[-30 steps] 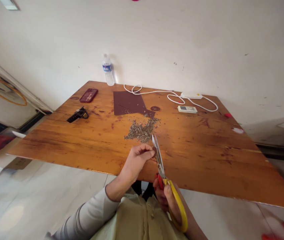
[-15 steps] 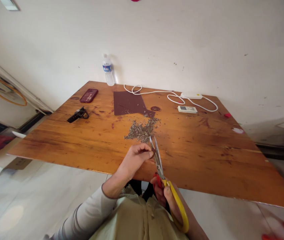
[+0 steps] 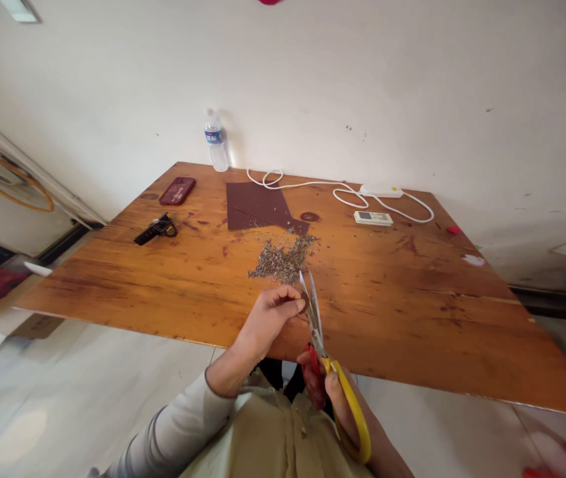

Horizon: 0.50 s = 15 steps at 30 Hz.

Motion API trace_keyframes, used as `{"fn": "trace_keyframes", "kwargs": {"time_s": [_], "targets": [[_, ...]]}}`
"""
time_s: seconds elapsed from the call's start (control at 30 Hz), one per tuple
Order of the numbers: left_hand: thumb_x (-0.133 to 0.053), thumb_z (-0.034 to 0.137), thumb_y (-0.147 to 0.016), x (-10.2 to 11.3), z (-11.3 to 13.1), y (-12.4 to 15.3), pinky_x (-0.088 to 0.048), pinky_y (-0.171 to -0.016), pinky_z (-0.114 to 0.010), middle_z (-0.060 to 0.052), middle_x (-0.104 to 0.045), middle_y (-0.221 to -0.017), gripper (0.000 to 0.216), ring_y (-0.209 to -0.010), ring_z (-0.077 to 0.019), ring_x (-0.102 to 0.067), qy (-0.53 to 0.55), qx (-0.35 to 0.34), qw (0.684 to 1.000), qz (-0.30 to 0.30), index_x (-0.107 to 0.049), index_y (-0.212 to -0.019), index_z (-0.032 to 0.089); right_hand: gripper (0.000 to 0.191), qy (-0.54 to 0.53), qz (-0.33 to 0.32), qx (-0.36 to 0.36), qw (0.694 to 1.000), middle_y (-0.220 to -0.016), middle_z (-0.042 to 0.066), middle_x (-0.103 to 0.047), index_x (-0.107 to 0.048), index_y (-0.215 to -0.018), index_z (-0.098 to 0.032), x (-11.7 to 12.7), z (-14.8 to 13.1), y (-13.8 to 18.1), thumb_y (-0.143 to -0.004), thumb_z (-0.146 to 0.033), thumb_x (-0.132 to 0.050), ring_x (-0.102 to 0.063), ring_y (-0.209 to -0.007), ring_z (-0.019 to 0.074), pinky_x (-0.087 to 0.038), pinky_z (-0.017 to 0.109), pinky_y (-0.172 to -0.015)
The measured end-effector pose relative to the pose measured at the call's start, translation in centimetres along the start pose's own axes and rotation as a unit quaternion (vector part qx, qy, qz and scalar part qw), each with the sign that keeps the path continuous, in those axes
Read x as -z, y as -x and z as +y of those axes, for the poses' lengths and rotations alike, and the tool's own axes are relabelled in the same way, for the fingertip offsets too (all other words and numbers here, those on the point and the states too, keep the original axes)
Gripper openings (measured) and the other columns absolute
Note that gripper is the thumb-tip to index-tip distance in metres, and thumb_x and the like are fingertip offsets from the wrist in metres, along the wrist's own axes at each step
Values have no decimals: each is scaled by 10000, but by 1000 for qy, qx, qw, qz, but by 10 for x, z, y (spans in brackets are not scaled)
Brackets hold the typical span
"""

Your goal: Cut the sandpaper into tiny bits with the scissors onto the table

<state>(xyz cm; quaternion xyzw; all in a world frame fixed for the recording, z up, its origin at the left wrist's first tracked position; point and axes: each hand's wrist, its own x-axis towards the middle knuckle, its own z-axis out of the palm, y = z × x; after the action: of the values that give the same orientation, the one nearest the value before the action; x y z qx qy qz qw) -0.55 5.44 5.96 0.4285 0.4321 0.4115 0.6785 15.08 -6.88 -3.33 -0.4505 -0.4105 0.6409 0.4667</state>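
Between thumb and fingers, my left hand (image 3: 274, 315) pinches a small dark brown piece (image 3: 305, 303), its material too small to make out. My right hand (image 3: 335, 392) grips scissors (image 3: 347, 405) with one yellow and one red handle. Their blades are parted and point away from me, right beside the brown piece. Beyond the blade tips lies a heap of fine grey-brown clippings (image 3: 280, 260) on the wooden table (image 3: 387, 299). A dark brown sheet (image 3: 256, 204) with a cut edge lies flat behind the heap, a few shreds on it.
At the back stand a water bottle (image 3: 216, 143) and a white power strip (image 3: 381, 191) with a looping cord. A remote control (image 3: 373, 218) lies near the strip. On the left are a maroon phone (image 3: 178, 190) and a black strap-like object (image 3: 156, 229).
The scissors and my right hand have shifted very slightly, the handles a little to the left. My left hand keeps its pinch in nearly the same place.
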Motion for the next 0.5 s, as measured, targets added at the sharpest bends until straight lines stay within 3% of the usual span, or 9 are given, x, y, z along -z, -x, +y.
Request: {"fn": "trace_keyframes", "kwargs": {"time_s": [0.3, 0.5], "targets": [[-832, 406, -724, -3, -3, 0, -484, -730, -313, -1, -628, -681, 260, -706, -173, -568, -6, -4, 1000, 17, -675, -646, 214, 702, 10, 31, -21, 999, -697, -62, -401, -706, -1022, -209, -2, -4, 2, -919, -897, -610, -287, -555, 122, -240, 266, -504], [-842, 390, -728, -5, -5, 1, -482, -726, -308, -2, -644, -674, 256, -698, -166, -575, 13, -5, 1000, 21, -678, -648, 210, 695, -30, -2, -62, 998, -601, -124, -297, -651, -1005, -220, 1, -1, 2, -903, -907, -630, -169, -495, 90, -190, 219, -436]]}}
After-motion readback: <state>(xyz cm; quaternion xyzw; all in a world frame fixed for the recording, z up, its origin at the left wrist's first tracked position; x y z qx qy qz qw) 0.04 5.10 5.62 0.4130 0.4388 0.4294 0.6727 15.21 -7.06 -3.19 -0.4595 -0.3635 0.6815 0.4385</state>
